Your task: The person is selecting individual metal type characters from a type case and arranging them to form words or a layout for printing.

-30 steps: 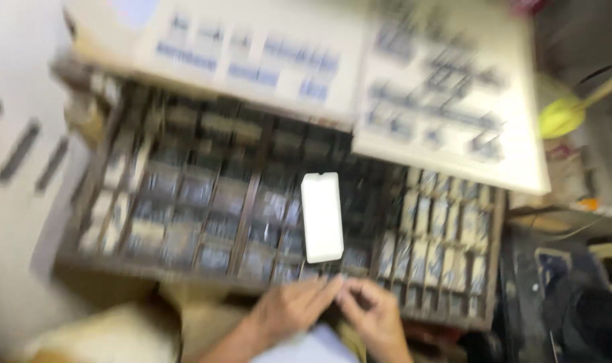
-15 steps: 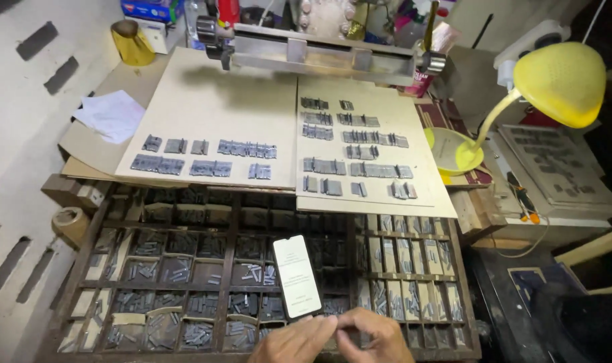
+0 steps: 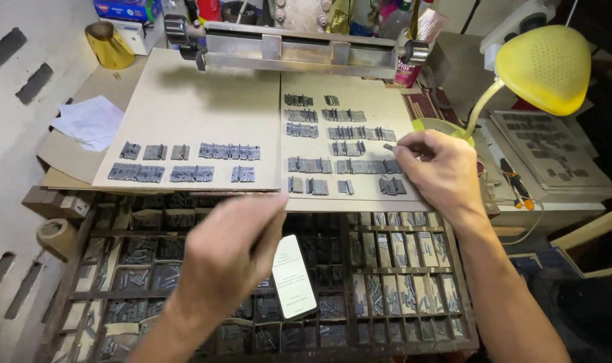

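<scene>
My right hand (image 3: 439, 169) pinches a small grey metal type piece (image 3: 389, 146) over the right cardboard sheet (image 3: 380, 94), beside rows of set metal type (image 3: 343, 166). My left hand (image 3: 228, 252) hovers loosely curled above the wooden type case (image 3: 77, 249), its fingers together; whether it holds anything I cannot tell. A phone (image 3: 294, 275) with a lit white screen lies on the case just right of the left hand. More type groups (image 3: 185, 161) sit on the left cardboard sheet (image 3: 185, 101).
A metal press bar (image 3: 299, 50) spans the back of the sheets. A yellow desk lamp (image 3: 545, 64) stands at right above a tray of type (image 3: 548, 151). A gold foil roll (image 3: 109, 45), crumpled paper (image 3: 87, 121) and a tape roll (image 3: 56, 235) lie at left.
Both hands were together at the case's near edge. My right hand has reached up to the right sheet with a type piece; my left hand has risen over the case. The view has steadied.
</scene>
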